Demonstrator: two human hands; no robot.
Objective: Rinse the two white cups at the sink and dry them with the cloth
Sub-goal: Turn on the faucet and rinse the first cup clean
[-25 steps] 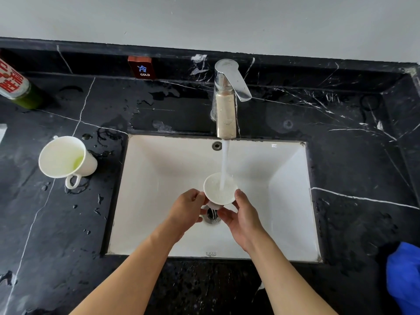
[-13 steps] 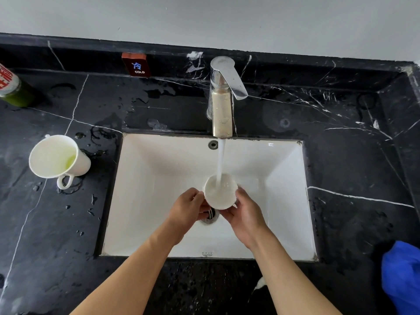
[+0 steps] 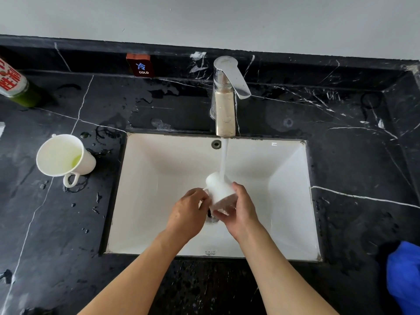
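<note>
I hold one white cup over the white sink, turned bottom-up so its base faces the tap. Water from the chrome tap runs onto the cup's base and side. My right hand grips the cup's side near its rim; my left hand holds it from the left at the handle. The second white cup stands on the black counter left of the sink, handle toward me, with a little greenish liquid inside. The blue cloth lies at the counter's right front edge.
The black marble counter is wet with drops around the sink. A green bottle with a red-and-white label stands at the far left. A small red "COLD" sign leans on the backsplash. The drain lies under my hands.
The cup was upright, filling under the stream. Both hands have tipped it over, so the water inside is out and the stream now hits its outside.
</note>
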